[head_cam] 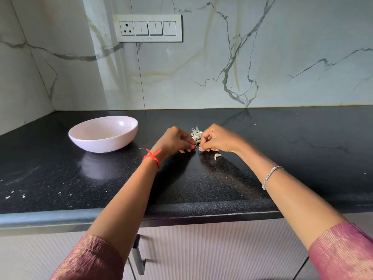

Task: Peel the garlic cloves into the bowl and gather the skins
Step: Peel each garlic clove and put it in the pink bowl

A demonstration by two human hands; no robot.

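A pale pink bowl (103,134) stands on the black counter at the left; no cloves show inside it. A small heap of garlic cloves and skins (196,133) lies between my two hands. My left hand (175,140) has its fingers curled and its fingertips pinched together at the heap's near edge. My right hand (217,140) is curled too, pinching a small pale piece of garlic low at the heap. What my left fingers pinch is too small to make out. One loose clove (217,156) lies just in front of my right hand.
The black granite counter (60,178) runs to a marble wall behind and on the left. A switch panel (149,28) sits on the wall. Small white flecks dot the counter at the front left. Below the counter's front edge is a ribbed cabinet door with a handle (139,257).
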